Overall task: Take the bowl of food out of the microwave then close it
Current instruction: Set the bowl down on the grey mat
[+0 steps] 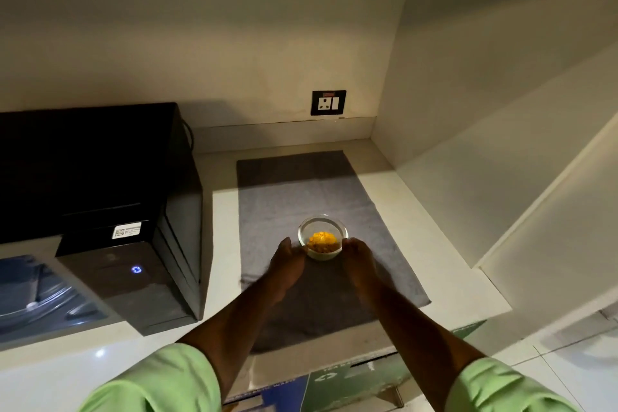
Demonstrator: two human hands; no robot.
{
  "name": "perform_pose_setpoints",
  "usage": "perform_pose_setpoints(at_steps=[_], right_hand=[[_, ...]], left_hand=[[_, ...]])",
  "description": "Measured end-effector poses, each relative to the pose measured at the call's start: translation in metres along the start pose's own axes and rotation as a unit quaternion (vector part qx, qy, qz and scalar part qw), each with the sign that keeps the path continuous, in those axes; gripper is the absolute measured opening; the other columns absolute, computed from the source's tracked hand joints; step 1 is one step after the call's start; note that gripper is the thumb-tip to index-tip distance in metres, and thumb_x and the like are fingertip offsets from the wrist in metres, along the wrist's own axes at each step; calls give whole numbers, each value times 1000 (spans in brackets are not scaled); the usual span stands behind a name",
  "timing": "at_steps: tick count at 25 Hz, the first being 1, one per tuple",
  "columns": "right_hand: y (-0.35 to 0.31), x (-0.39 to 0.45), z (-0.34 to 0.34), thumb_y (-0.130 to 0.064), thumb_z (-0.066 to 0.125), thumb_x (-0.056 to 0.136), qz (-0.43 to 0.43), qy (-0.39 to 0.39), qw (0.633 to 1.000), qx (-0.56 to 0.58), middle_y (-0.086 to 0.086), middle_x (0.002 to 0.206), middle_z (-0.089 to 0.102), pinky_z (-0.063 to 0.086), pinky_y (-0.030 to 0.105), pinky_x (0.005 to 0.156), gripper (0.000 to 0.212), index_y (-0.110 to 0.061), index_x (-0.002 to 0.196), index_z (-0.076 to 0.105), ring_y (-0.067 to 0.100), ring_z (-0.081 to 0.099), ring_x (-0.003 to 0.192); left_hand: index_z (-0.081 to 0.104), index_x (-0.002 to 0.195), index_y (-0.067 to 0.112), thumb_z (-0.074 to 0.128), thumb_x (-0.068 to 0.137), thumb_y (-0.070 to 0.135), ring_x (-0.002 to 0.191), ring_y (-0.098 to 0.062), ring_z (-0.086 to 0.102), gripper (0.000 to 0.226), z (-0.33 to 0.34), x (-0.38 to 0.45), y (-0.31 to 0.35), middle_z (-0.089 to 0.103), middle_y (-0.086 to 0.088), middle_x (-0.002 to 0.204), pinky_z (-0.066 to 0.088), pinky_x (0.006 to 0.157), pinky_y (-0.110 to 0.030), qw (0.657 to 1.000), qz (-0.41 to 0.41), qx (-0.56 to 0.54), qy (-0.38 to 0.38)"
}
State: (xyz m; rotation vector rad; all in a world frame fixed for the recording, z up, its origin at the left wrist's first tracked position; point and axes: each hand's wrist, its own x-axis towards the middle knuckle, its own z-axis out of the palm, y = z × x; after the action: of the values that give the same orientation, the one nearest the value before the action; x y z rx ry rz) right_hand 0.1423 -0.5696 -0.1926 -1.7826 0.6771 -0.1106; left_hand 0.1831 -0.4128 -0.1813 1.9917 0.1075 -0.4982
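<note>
Two hands are flanking one glass bowl [322, 237], which is sitting upright with its mouth facing up on a grey towel [301, 197] spread across the white surface [434, 244]. The bowl is round, so no long axis is showing; yellow-orange food [322, 241] is lying in its bottom. The left hand [288, 259] is curving against the bowl's left side and the right hand [358, 257] against its right side, fingers partly curled and touching or nearly touching the glass; whether they are actually gripping it I cannot tell. Both forearms are reaching forward out of light green sleeves [160, 381].

One black microwave [100, 184] is standing to the left of the towel, apart from the bowl, with a white sticker [126, 230] on top and a small blue light [136, 269] glowing on its front panel. Its door [40, 291] is hanging open at the far left, reflecting bluish light. One black wall socket [328, 102] is sitting on the back wall above the towel's far end. A pale side wall [485, 144] is closing in the corner on the right. Nothing is lying between the hands and the bowl. Blue and green signs [301, 385] are showing below the surface's front edge.
</note>
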Motion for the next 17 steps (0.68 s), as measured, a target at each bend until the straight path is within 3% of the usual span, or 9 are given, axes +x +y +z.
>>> perform_pose_setpoints(at_steps=[4,7,10,12,14,17], right_hand=[[3,-30,-2,-13,54,100,26,-63,997,-25,10,104,61,48,35,89,20,-4,113,67,25,57,98],[-2,-57,6,-17,59,97,-22,-97,989,-111,12,88,59,42,30,79,13,-9,89,65,25,56,87],[-14,-94,16,-20,56,96,-74,-126,973,-180,9,77,57,40,32,73,27,-16,69,54,25,55,78],[-19,-114,27,-20,54,96,-104,-145,964,-198,10,77,59,41,35,73,31,-18,66,51,28,57,80],[-23,-132,40,-25,55,98,-119,-163,957,-208,13,101,71,42,32,79,18,-16,86,64,32,65,98],[-36,-167,64,-30,57,100,-154,-199,947,-201,8,141,63,42,27,95,38,-13,134,61,28,60,128]], left_hand=[[25,157,13,51,99,37,149,-31,33,68,-8,-33,-17,30,-10,164,32,119,-42,1000,21,21,5],[33,153,16,50,100,32,143,-32,42,57,-14,-61,-30,39,-9,160,37,115,-40,998,29,35,51],[36,150,14,53,99,29,141,-30,46,56,-31,-99,-42,46,-10,155,37,115,-38,996,45,36,69],[38,149,12,57,98,23,139,-28,48,56,-51,-122,-46,47,-10,154,45,106,-31,996,44,14,75],[39,149,14,58,98,22,139,-29,48,55,-76,-146,-49,46,-9,154,48,95,-22,993,51,33,101],[41,147,14,58,97,27,133,-33,52,54,-117,-183,-60,53,-13,147,44,106,-38,984,64,87,144]])
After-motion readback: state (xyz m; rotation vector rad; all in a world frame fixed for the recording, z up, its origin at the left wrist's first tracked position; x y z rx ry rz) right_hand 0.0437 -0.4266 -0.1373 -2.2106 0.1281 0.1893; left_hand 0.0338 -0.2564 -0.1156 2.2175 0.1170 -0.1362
